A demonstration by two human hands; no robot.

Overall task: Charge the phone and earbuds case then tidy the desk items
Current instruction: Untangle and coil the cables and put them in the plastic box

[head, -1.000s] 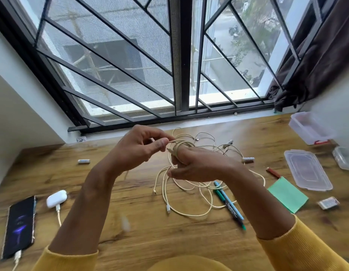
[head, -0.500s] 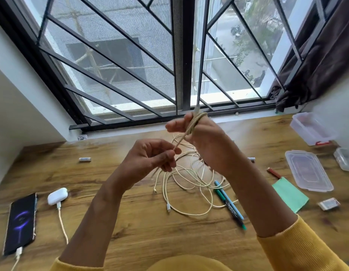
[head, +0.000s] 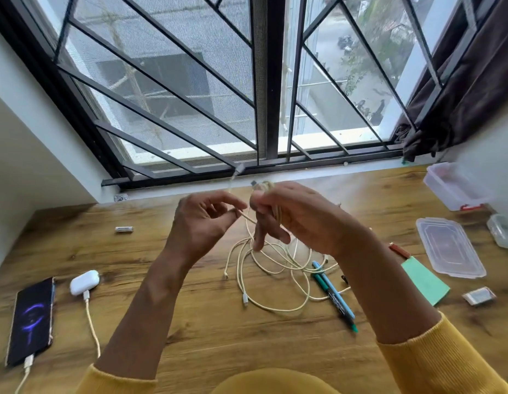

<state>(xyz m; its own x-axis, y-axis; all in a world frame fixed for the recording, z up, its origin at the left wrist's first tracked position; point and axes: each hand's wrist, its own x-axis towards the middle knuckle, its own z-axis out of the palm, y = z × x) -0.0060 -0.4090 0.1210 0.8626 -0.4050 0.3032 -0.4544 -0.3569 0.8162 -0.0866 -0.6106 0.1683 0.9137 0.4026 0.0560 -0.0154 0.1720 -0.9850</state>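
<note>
- Winding a cream cable (head: 271, 268) into a coil, we are keeping both hands raised above the desk (head: 207, 331) so the slack hangs free and feeds up from the loose tangle lying below.
- We are curling the right hand (head: 292, 214) round the turns already gathered, fingers closed on the bundle, one finger pointing down toward the tangle.
- We are pinching the running strand between thumb and fingertips of the left hand (head: 203, 218), just beside the right, guiding it toward the bundle; a plug end is sticking up blurred above.
- We are judging the charging part done: the phone (head: 31, 319) is lying at the desk's near left edge with a cable in its bottom end, and the earbuds case (head: 84, 281) is sitting just beside it, also plugged in.
- We are leaving the pens (head: 333, 295), the green notepad (head: 424, 281) and the clear lid (head: 448, 247) to the right, apparently for later sorting.
</note>
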